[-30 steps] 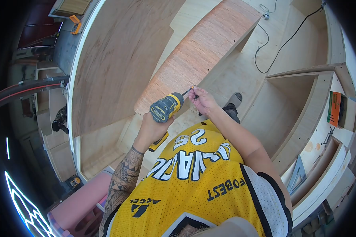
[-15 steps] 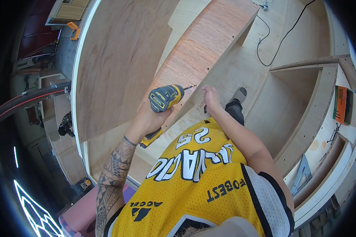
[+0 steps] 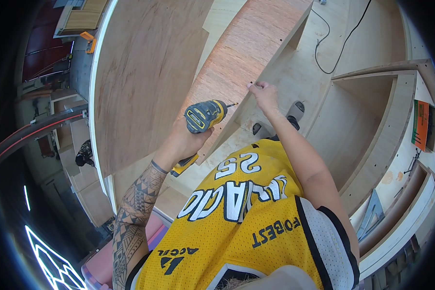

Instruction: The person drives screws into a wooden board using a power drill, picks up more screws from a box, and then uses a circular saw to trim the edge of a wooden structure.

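My left hand (image 3: 194,138) is wrapped round the grip of a yellow and black cordless drill (image 3: 205,116). Its bit points right, over the edge of a long reddish-brown wooden panel (image 3: 232,53), and the tip appears clear of the wood. Farther along that edge, my right hand (image 3: 266,95) has thumb and finger pinched together beside a dark screw head or hole. Whatever sits between those fingertips is too small to make out. Several dark dots run along the panel's edge.
A large plywood sheet (image 3: 145,87) lies left of the panel. Open wooden cabinet boxes (image 3: 367,116) stand on the right, with an orange packet (image 3: 420,125) and a metal square (image 3: 370,215). A black cable (image 3: 345,48) trails at the upper right. My sandalled foot (image 3: 298,110) is between panel and cabinets.
My right hand has moved up and forward to the panel's edge, its fingers now pinched there. The drill stays in my left hand, nearly in place. The view has shifted slightly.
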`<state>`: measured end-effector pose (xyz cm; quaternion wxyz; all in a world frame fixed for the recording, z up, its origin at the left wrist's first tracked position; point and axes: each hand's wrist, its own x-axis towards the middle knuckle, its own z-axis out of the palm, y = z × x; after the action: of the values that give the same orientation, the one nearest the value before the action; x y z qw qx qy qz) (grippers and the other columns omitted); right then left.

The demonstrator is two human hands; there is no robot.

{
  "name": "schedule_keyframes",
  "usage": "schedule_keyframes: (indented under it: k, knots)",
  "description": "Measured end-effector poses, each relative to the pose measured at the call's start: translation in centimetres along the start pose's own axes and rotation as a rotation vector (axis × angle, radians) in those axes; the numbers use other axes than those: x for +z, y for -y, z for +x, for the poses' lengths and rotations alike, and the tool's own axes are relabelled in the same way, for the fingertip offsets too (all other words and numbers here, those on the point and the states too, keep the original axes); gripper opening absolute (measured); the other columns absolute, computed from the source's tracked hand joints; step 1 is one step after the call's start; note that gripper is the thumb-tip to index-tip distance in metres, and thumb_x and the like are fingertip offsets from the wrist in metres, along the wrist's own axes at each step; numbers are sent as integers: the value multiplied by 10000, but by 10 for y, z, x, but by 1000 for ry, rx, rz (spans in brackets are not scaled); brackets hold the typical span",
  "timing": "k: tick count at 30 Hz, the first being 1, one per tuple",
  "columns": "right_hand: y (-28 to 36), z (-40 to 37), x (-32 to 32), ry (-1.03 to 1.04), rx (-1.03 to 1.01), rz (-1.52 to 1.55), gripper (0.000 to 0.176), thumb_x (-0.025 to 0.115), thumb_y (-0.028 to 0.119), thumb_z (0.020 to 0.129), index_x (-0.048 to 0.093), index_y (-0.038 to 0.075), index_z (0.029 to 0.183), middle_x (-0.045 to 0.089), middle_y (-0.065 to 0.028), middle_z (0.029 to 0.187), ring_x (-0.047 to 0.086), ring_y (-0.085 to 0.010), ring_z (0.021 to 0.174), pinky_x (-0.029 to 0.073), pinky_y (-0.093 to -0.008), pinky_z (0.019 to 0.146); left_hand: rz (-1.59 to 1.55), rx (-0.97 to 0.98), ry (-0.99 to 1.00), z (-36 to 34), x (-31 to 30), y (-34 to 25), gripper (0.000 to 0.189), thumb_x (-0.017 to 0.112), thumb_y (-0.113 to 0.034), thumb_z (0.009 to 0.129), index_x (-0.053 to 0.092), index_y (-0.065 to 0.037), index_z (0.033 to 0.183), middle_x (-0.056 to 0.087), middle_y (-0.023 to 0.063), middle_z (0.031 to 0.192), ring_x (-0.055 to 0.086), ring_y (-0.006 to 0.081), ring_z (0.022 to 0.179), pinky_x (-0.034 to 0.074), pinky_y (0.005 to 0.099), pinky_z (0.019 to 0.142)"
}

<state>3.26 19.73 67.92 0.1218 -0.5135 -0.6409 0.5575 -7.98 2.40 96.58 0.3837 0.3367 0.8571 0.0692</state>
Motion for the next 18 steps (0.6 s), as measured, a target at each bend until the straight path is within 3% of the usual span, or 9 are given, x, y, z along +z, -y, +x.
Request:
schedule_keyframes:
  k: [8,10,18]
  knots:
    - [3,-1,-4,20,-34,-12,675,822,483,853,760,-86,1213,778,-295,1064,770,-373,1008,588,-445,913,-4,-48,14,6,5,1,347,737,-250,985,712,-35,1256,777,179,1110,775,313,984,625,436,862]
    - [7,-2,-7,53,15,14,663,830,460,841,759,-89,1207,759,-317,1164,749,-417,1110,577,-462,987,15,-60,13,6,7,1,345,735,-253,984,714,-35,1251,777,181,1108,775,311,984,624,436,861]
    - [8,-2,-7,33,-13,-17,673,826,488,857,759,-75,1219,776,-295,1074,765,-372,1025,583,-450,929,-6,19,-45,7,19,20,369,745,-282,970,718,-42,1250,781,191,1091,780,311,953,620,441,850]
